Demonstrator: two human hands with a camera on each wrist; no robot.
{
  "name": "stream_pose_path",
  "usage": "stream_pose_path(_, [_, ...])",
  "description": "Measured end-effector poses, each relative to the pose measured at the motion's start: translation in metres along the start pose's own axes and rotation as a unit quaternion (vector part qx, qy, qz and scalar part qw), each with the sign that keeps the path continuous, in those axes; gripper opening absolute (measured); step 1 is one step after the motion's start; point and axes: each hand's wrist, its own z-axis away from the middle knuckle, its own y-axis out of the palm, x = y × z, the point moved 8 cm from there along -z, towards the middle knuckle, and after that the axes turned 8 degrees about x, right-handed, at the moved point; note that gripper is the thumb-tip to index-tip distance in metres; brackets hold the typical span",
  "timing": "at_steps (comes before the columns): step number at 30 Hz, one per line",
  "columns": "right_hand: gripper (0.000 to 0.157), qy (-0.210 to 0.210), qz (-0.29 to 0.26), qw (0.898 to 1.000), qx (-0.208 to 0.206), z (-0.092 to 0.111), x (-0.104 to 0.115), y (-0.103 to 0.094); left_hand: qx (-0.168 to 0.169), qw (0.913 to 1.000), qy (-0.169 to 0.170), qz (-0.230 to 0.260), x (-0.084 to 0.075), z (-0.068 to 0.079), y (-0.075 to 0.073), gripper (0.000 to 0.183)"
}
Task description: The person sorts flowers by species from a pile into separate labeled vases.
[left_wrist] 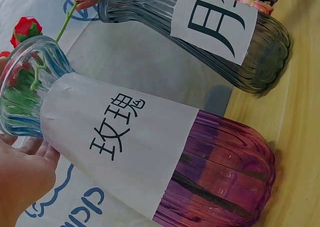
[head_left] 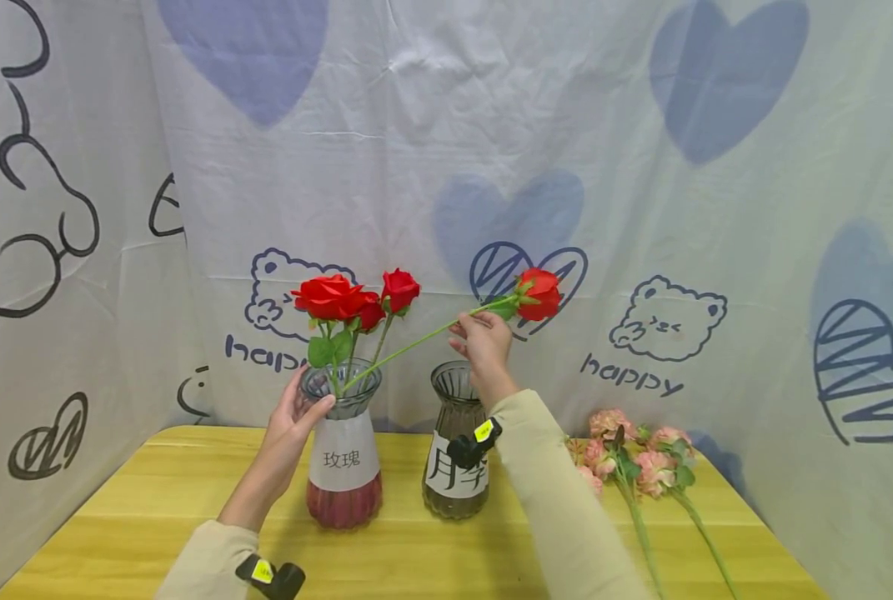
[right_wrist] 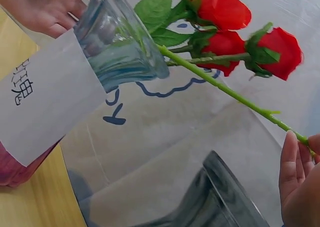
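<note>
My left hand [head_left: 293,417] grips the neck of a ribbed glass vase [head_left: 345,503], pink at its base, with a white label. Several red roses [head_left: 329,297] stand in this vase, leaning in different directions. With thumb and fingertips, my right hand [head_left: 489,343] pinches the green stem of another red rose [head_left: 539,294] just below its bloom. That stem slants down leftward, its lower end at the vase mouth; the right wrist view shows the green stem [right_wrist: 220,85] reaching the glass rim.
A grey glass vase [head_left: 446,385] with a white label stands right of the pink one, partly behind my right wrist. Pink flowers [head_left: 654,472] on long stems lie at the table's right. A printed cloth [head_left: 401,225] hangs behind the wooden table [head_left: 191,475].
</note>
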Motion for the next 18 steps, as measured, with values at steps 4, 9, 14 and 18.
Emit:
stream_pose_path(4, [0.029, -0.006, 0.005, 1.0, 0.006, 0.002, -0.002, 0.007, 0.0, 1.0, -0.002, 0.001, 0.0, 0.0, 0.0, 0.079])
stream_pose_path(9, [0.02, -0.023, 0.026, 0.999, 0.01, 0.005, -0.002, 0.015, 0.002, 1.0, 0.001, 0.001, -0.001, 0.0, 0.001, 0.079])
stream_pose_path(14, [0.018, -0.052, 0.088, 0.995, 0.019, 0.011, 0.003, 0.025, 0.003, 1.0, 0.003, 0.003, -0.001, 0.0, 0.001, 0.078])
stream_pose_path(18, [0.018, -0.094, 0.137, 0.985, 0.039, 0.018, 0.01, 0.037, 0.001, 1.0, 0.002, 0.003, 0.0, 0.001, 0.0, 0.078])
